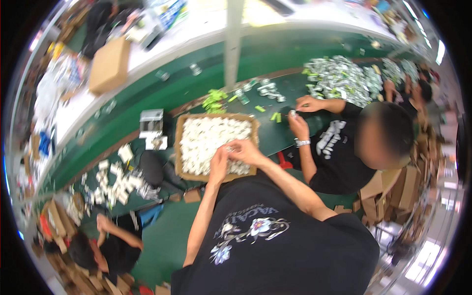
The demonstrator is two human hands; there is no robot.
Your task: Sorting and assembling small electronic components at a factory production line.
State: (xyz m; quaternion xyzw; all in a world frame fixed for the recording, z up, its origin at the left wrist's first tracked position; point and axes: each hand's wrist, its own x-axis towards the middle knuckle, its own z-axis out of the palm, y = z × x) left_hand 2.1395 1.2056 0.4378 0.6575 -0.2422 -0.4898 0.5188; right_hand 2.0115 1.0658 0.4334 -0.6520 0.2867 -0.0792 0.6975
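My left hand (220,161) and my right hand (245,151) meet over an open cardboard box (178,150) heaped with small white pieces (204,135). Both hands are closed, fingertips pinched together at one spot. Whatever lies between them is too small and too covered by the fingers to name. The box stands on the green work surface right in front of my body. Just beyond its far edge lies a little heap of bright green pieces (214,102).
Left of the box are a clear plastic container (151,122), a dark rounded object (151,167) and scattered white pieces (115,182). A co-worker (339,147) works close on my right, another (110,241) at lower left. Far right lies a large pile of silvery packets (339,78).
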